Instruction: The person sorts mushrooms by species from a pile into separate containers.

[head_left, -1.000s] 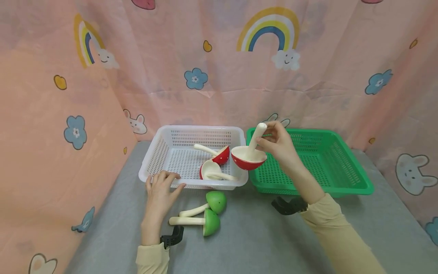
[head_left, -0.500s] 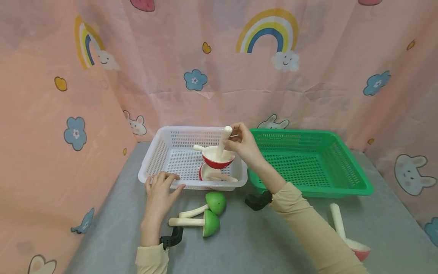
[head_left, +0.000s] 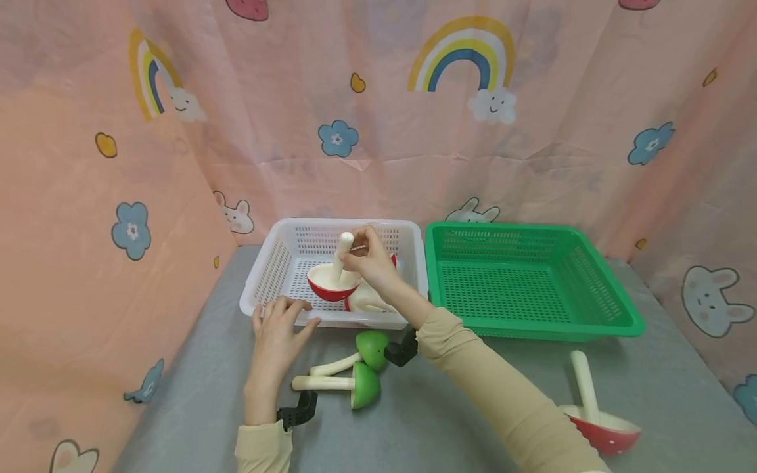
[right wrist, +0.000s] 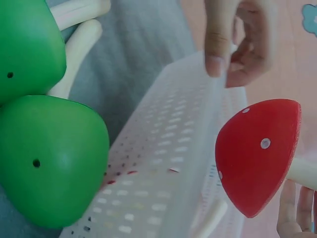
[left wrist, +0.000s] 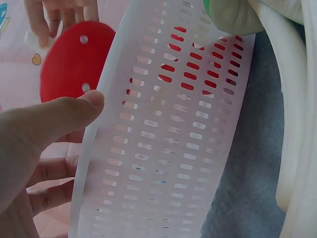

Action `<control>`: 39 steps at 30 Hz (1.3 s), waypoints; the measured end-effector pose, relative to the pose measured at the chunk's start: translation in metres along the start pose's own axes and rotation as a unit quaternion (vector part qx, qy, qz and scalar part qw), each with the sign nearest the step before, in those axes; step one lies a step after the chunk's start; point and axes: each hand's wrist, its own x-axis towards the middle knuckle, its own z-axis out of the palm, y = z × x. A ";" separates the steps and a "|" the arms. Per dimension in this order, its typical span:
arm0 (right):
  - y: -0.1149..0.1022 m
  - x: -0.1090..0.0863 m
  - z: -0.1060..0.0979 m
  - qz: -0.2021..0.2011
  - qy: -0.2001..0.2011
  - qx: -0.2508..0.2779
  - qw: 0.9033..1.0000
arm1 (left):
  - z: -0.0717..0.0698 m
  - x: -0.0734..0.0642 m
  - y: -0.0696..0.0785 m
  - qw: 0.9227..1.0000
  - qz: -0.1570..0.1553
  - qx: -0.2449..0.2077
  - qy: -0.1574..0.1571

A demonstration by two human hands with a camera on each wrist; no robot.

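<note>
My right hand (head_left: pixel 372 259) pinches the white stem of a red toy mushroom (head_left: pixel 332 290), holding it over the white basket (head_left: pixel 255 289), stem up and cap down. The cap has white dots and a hollow cream underside. My left hand (head_left: pixel 278 338) grips the basket's near rim; in the left wrist view its thumb lies on the rim (left wrist: pixel 94 129) with the fingers behind it. Inside the basket lie another red mushroom (head_left: pixel 368 299) and a further one, mostly hidden by my right hand.
Two green toy mushrooms (head_left: pixel 365 386) lie before the white basket, close to my left wrist. A green basket (head_left: pixel 609 289) stands directly to its right. One red mushroom (head_left: pixel 609 433) sits at the table's right front, beside my right sleeve. A printed curtain (head_left: pixel 390 184) hangs behind.
My right hand has carried the red mushroom leftward and lower, from between the baskets to above the white one. The red mushroom at right front has come into view. My left hand stays put.
</note>
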 end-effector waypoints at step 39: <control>0.016 -0.020 -0.007 -0.039 -0.023 -0.153 0.987 | 0.000 0.000 0.000 1.000 0.000 -0.003 -0.003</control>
